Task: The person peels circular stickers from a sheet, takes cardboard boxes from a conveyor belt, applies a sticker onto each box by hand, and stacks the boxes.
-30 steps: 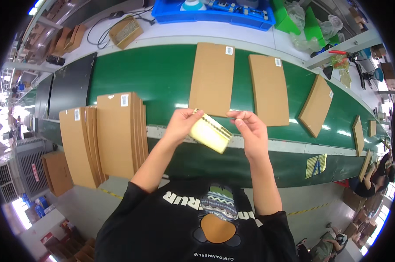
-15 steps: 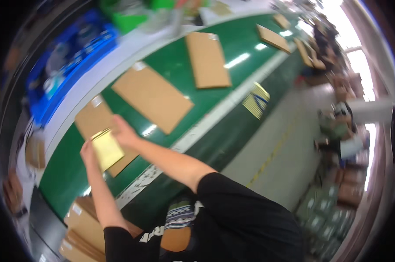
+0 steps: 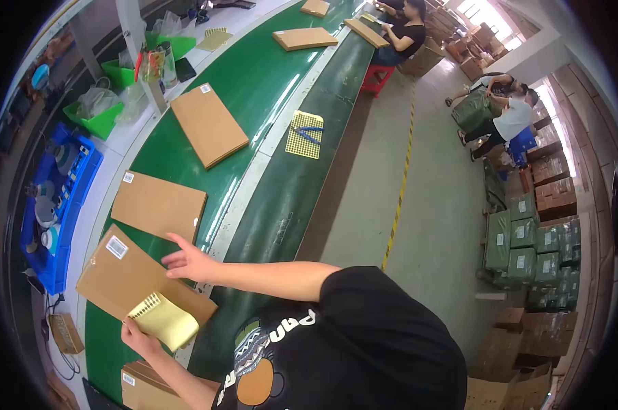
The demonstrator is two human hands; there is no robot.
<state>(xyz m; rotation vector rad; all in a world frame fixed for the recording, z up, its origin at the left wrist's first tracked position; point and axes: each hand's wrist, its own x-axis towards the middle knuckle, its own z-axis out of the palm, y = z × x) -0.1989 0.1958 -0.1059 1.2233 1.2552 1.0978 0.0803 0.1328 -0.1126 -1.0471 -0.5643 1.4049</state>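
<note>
My left hand [image 3: 138, 337] pinches the corner of a pale yellow sticker sheet [image 3: 169, 326] with a row of small round stickers along one edge. Its free end curls over a flat brown cardboard box [image 3: 107, 273] that bears a white barcode label [image 3: 117, 247]. My right hand [image 3: 189, 261] is over the box's right side, fingers apart and nothing in them. Just beyond it lies a second flat cardboard box [image 3: 160, 205] on the green conveyor belt [image 3: 254, 89].
More flat boxes [image 3: 210, 125] lie farther along the belt. Blue-handled pliers [image 3: 309, 132] rest on another sticker sheet [image 3: 303, 147] on the dark green ledge. A blue crate [image 3: 83, 184] and green bins [image 3: 104, 121] stand left. Stacked boxes [image 3: 135, 396] are at lower left. Other people [image 3: 408, 34] sit farther along.
My right hand has come away from beside the sheet and its fingers are spread. The left hand still holds the sheet, now curled. The whole view has swung round.
</note>
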